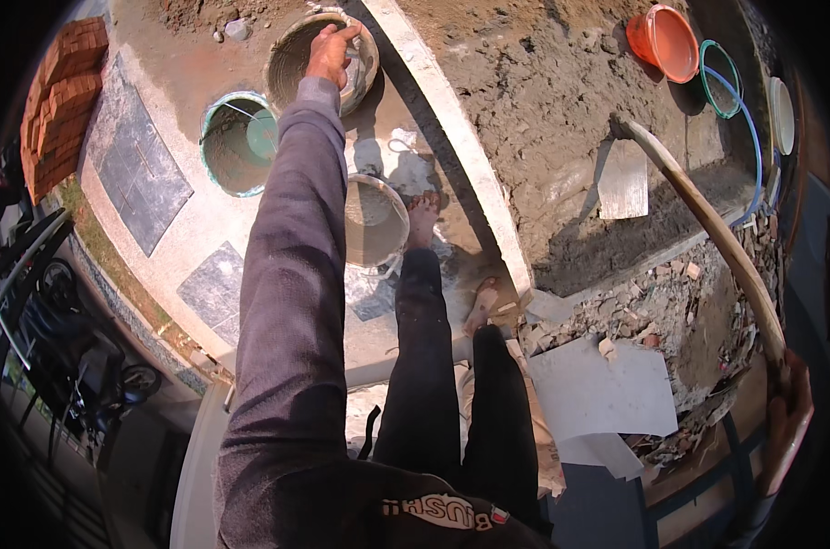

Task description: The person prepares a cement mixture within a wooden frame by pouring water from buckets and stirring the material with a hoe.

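Note:
My left hand [329, 55] reaches far out over a mortar-crusted bucket [277, 72], its fingers closed around the white rope handle [354, 45]. To the right, my right hand [788, 401] grips the end of a long, bent wooden hoe handle [727, 250]. The hoe's metal blade [624, 184] rests in wet grey mortar [545, 137] inside a low-walled mixing bed. A green bucket [209, 130] with mortar residue stands left of my sleeve. Another bucket [377, 230], partly hidden by my forearm, is beside my bare foot.
A pale concrete curb [449, 103] divides the buckets from the mortar. An orange bucket [662, 44] and a blue hose [751, 147] are at the upper right. Rubble [662, 302] and a white sheet [603, 388] lie nearer. Stacked bricks [65, 103] and a parked motorcycle [89, 357] are leftward.

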Available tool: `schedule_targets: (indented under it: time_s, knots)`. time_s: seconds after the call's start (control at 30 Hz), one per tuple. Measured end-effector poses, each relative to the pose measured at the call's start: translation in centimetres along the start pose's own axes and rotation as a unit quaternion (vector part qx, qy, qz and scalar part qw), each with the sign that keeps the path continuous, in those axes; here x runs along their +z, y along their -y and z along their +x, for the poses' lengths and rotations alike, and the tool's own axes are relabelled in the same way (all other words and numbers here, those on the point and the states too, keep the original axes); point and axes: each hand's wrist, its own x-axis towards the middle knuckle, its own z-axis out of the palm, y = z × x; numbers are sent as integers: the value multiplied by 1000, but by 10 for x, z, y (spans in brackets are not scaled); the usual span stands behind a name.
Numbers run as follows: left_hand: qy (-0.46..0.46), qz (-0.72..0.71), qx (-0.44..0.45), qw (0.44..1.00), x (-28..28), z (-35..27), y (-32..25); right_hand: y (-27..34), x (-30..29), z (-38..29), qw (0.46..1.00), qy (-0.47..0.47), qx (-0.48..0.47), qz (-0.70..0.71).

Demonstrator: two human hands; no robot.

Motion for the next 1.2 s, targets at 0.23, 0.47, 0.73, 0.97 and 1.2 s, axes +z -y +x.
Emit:
schedule_targets:
  time_s: [0.23,0.47,0.73,0.97,1.2]
  knots:
    - [-28,-92,1,995,-20,-11,4,20,2,3,1000,11,23,-6]
    - [-64,-211,101,970,-46,-115,-61,10,-5,5,999,15,-1,-36]
    - [-3,-125,117,985,-75,-287,-100,7,0,20,1000,10,17,17]
    - [-43,-10,74,996,-69,-426,-81,2,9,21,990,-61,-128,-11]
    - [-61,181,10,982,-94,-533,5,18,6,35,979,-37,-191,-56]
